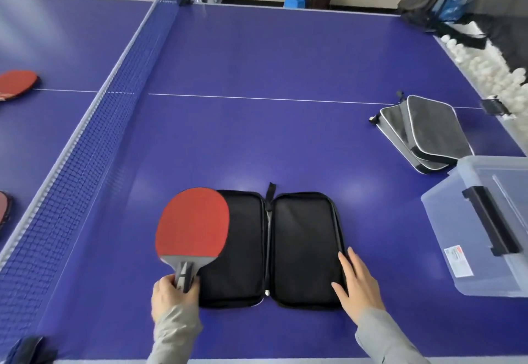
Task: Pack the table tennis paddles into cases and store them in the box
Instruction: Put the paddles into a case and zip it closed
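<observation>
Left hand [171,298] grips the paddle [193,223] handle; right hand [358,280], fingers straight, rests on the open case [303,246].

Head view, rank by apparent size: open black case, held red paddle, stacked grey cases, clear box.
1. open black case.
2. clear box, though cropped.
3. red paddle and stacked grey cases: alike; the stack lies farther.

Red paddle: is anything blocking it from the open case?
Nothing visible. The left hand holds the paddle partly over the case, whose left half lies bare; the right hand rests on its right edge.
</observation>
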`<state>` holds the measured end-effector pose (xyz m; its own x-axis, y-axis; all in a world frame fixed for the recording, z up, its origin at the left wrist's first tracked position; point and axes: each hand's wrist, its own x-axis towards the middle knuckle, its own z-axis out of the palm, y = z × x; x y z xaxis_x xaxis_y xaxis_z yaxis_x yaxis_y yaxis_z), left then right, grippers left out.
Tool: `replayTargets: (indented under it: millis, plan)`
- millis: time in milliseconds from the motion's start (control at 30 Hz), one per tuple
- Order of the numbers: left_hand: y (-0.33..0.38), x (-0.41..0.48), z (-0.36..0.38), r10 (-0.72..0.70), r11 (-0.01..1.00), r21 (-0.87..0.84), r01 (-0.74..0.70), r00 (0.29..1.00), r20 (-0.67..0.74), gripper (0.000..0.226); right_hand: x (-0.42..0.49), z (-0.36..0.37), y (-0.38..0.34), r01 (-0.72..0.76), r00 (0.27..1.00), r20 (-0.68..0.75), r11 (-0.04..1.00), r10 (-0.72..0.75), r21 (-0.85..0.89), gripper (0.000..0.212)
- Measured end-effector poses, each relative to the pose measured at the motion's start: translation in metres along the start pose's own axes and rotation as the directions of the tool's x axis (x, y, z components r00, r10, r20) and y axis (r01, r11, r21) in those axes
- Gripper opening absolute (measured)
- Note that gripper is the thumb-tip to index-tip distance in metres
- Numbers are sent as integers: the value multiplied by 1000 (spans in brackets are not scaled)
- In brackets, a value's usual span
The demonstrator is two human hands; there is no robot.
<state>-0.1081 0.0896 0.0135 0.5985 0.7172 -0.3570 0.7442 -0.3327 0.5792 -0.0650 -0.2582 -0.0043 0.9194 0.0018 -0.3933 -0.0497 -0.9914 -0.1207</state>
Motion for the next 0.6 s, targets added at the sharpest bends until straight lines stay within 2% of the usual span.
replayTargets:
  millis: [100, 200, 333, 600]
  plan:
    - [29, -39, 46, 36, 999, -19, -35, 999, 24, 29, 4, 0, 12, 140, 990, 11, 988, -140, -58, 66]
    - [52, -71, 85, 67, 997, -32, -66, 997, 48, 30, 9, 1, 25, 221, 975, 52, 973, -217, -72, 65]
    - [75, -109, 129, 60, 997, -59, -56, 996, 65, 30, 14, 7, 40, 260, 964, 76, 964, -256, -59, 65]
    - [98, -143, 183, 13, 998, -59, -10, 999, 52, 34, 15, 17, 47, 281, 959, 33, 960, -280, -17, 64]
